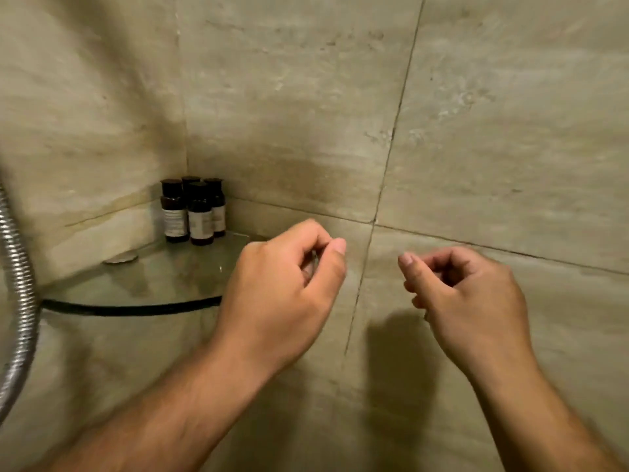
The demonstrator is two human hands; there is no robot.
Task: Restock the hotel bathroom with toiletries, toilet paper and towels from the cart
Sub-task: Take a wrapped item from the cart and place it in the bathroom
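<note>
Four small dark-brown toiletry bottles point(194, 212) with black caps and pale paper labels stand upright in a tight cluster, two in front and two behind, touching or nearly touching one another. They sit at the very back of a clear, quarter-round glass shelf point(153, 284), tucked into the corner where two walls meet. The print on the labels is too blurred to read. The shelf's curved front edge shows as a dark line, and a small silver metal bracket point(121, 257) fixes its left side to the wall. The rest of the glass in front of the bottles is bare.

The left hand point(282, 287) hovers just right of the shelf's right end, near the bottles but apart from them. Its fingers are curled in toward the palm, the thumb stretched alongside them, and it grips nothing that can be seen. The right hand point(469, 294) is raised further right, well apart from the shelf, its fingers curled in the same way and holding nothing. Both forearms are bare.

Behind everything is a wall of large beige stone tiles point(476, 131) with thin dark grout lines; the right hand casts a soft shadow on it. A ribbed chrome shower hose point(17, 267) hangs down the far left edge.
</note>
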